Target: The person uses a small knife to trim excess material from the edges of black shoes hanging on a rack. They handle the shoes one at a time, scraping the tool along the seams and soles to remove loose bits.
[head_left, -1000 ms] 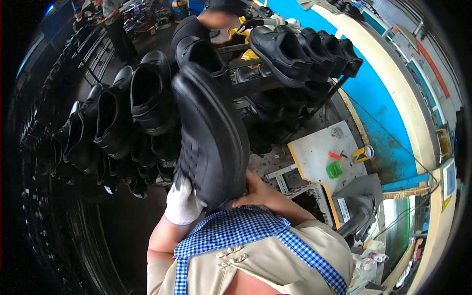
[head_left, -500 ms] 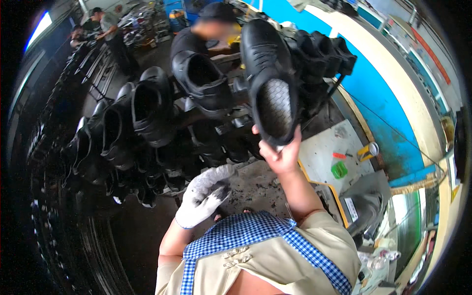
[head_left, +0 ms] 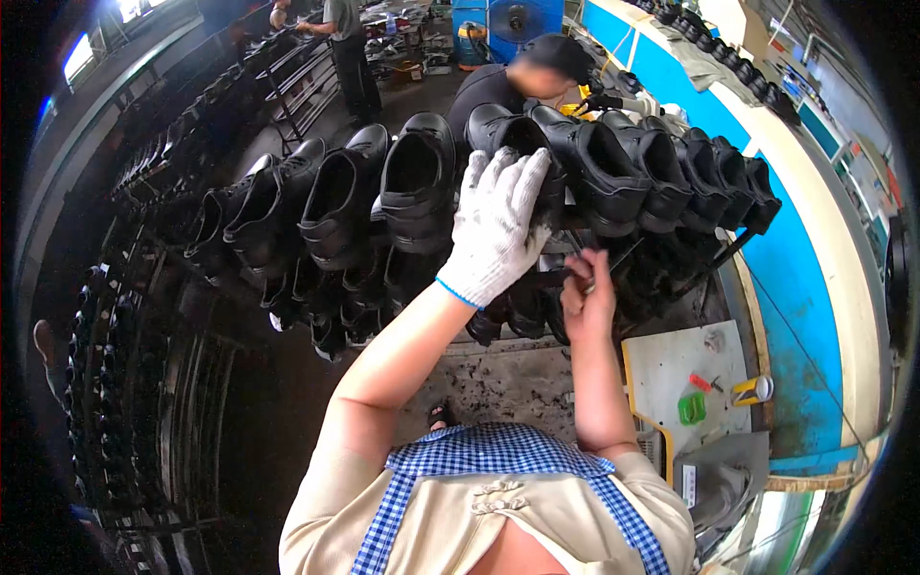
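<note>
My left hand (head_left: 496,225) wears a white knit glove with a blue cuff. It lies against the heel and opening of a black lace-up shoe (head_left: 517,134) on the rack, its fingers stretched out over the shoe. Below and to the right is my bare right hand (head_left: 588,292), with its fingers curled together under the shoe row. Whatever they hold, if anything, is too small or hidden to make out. Black shoes flank the gloved hand, one on the left (head_left: 418,182) and one on the right (head_left: 606,172), heels toward me.
Beyond the rack a person in a dark cap (head_left: 561,59) bends forward. A pale board (head_left: 685,359) at the right bears a green container (head_left: 691,408) and a yellow-and-white cup (head_left: 752,391). A blue wall (head_left: 791,316) runs along the right. More shoe racks (head_left: 105,383) stand at the left.
The shoe my right hand held up is no longer in it. My left hand has risen onto a shoe on the rack. The right hand has dropped lower. The view has shifted.
</note>
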`<state>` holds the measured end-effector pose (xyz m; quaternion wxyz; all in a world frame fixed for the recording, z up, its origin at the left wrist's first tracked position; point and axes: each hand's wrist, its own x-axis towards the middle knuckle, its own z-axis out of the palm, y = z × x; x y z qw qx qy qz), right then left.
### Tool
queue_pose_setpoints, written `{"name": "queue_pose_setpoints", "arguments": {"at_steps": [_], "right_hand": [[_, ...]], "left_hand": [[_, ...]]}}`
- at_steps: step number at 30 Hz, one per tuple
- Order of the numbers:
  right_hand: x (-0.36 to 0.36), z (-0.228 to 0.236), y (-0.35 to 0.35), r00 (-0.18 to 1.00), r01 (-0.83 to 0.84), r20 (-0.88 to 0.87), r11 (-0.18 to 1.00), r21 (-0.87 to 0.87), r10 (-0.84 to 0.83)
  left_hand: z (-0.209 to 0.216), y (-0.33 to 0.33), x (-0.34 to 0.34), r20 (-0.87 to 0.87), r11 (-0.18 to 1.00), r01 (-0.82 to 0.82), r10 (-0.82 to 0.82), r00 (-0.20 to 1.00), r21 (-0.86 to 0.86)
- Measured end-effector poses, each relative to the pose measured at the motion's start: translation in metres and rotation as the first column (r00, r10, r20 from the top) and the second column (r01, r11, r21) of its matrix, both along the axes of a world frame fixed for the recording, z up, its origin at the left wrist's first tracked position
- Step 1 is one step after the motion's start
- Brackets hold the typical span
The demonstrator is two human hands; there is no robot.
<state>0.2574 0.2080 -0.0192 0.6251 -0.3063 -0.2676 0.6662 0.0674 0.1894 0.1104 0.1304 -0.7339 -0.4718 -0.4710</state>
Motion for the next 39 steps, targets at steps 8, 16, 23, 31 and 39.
{"name": "queue_pose_setpoints", "arguments": {"at_steps": [8, 16, 23, 31, 39], "right_hand": [[-0.024, -0.008, -0.042, 0.829, -0.523, -0.228, 0.852, 0.009, 0.511], [0.003, -0.07, -0.072, 0.728, -0.6, -0.289, 0.781, 0.171, 0.622], [0.043, -0.127, -0.106, 0.644, -0.765, -0.291, 0.601, -0.232, 0.708], [0.059, -0.19, -0.14, 0.539, -0.839, -0.373, 0.446, -0.311, 0.755], [0.022, -0.133, -0.1, 0.561, -0.325, 0.726, 0.913, -0.248, 0.397]], "left_hand": [[-0.019, -0.055, 0.008, -0.025, 0.934, 0.357, -0.356, 0.934, 0.033], [-0.082, -0.099, -0.027, 0.384, 0.935, 0.355, -0.333, 0.861, 0.013], [-0.11, -0.093, -0.022, 0.976, 0.832, 0.543, -0.01, 0.219, -0.113], [-0.139, -0.114, -0.008, 0.996, 0.72, 0.69, 0.028, 0.089, -0.082], [-0.133, -0.132, -0.046, 0.943, 0.676, 0.693, 0.006, 0.334, -0.25]]}}
